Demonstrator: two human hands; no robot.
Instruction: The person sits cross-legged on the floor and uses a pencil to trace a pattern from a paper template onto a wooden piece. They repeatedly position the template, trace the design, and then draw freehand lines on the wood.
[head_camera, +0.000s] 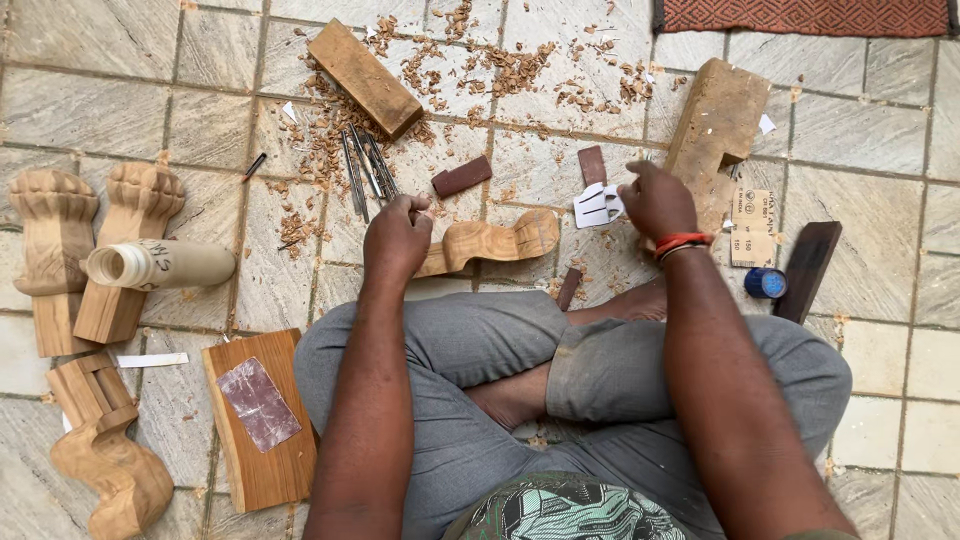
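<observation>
Two bare hands work over a stone-tiled floor (90, 90) strewn with wood shavings (330, 140). The curved carved wood piece (500, 240) lies on the floor just ahead of the crossed legs; it looks stiff, solid and fairly light, best gripped at its thicker ends. The left hand (397, 240) is closed around its near end. The right hand (655, 203) pinches a small folded white paper (596, 207), fingers curled. A bundle of slim metal chisels (365, 170) lies nearby.
</observation>
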